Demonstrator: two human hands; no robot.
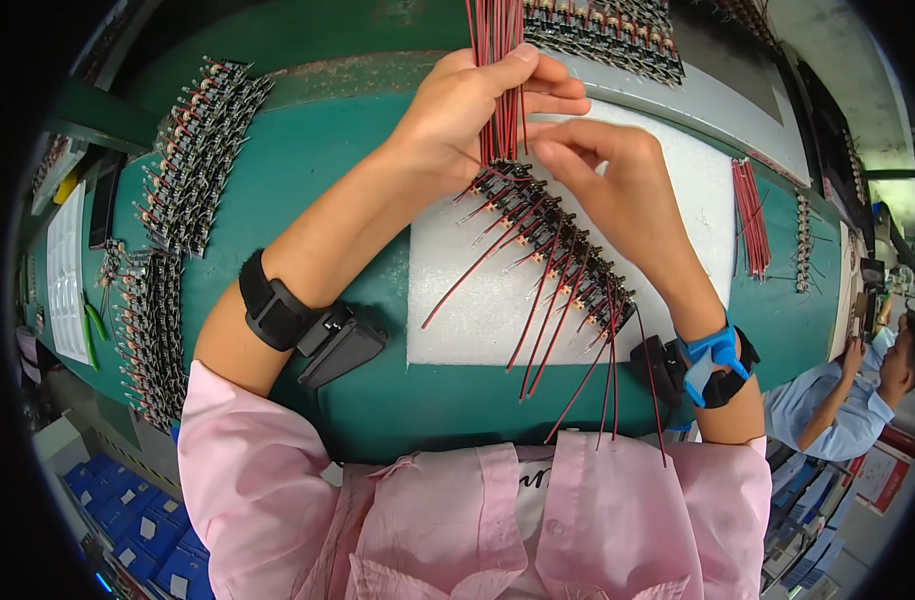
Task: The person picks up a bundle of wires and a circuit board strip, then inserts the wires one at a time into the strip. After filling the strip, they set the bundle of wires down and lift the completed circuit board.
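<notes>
My left hand (467, 105) is closed around a bundle of thin red and black wires (497, 40), its fingers pointing right. The wires hang down to the far end of a slanted row of small black parts with copper-coloured bits (567, 250). From the nearer part of that row, several red and black wires trail toward me. My right hand (612, 165) is just right of the bundle, thumb and index finger brought together in a pinch beside the wires. What lies between those fingertips is too small to make out. The row lies on a white foam sheet (457, 335).
More rows of similar parts (202, 160) stand on the green table (307, 150) at left, others (617, 40) at the back. A red wire bundle (750, 220) and a short row of parts (803, 245) lie right. Green-handled pliers (95, 322) lie far left. A co-worker (847, 390) sits right.
</notes>
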